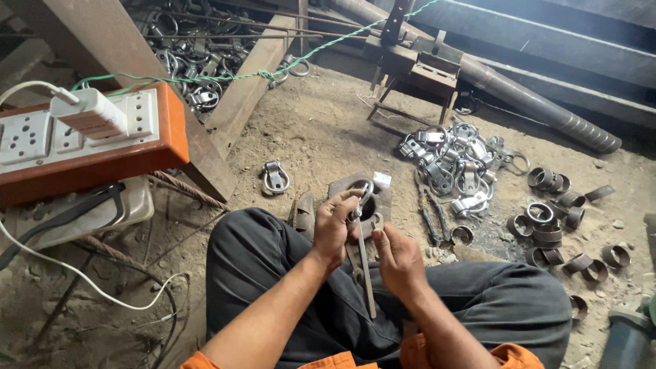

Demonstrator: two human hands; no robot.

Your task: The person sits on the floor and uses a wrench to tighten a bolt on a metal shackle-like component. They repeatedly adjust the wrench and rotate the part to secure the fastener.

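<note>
Seated on the dirt floor [307, 130], we pinch a metal clamp ring [364, 193] in our left hand [333, 225] fingers above our lap, while our right hand [396, 256] fingers grip a thin rod [365, 273] just below it.

Bare dirt floor [314, 130] is left open ahead of the hands, beside a lone clamp [275, 178]. Passage to the right is blocked by a clamp pile [454, 167] and rings [553, 219]. The left is closed off by a socket box [89, 140] and a steel beam [137, 75].
</note>
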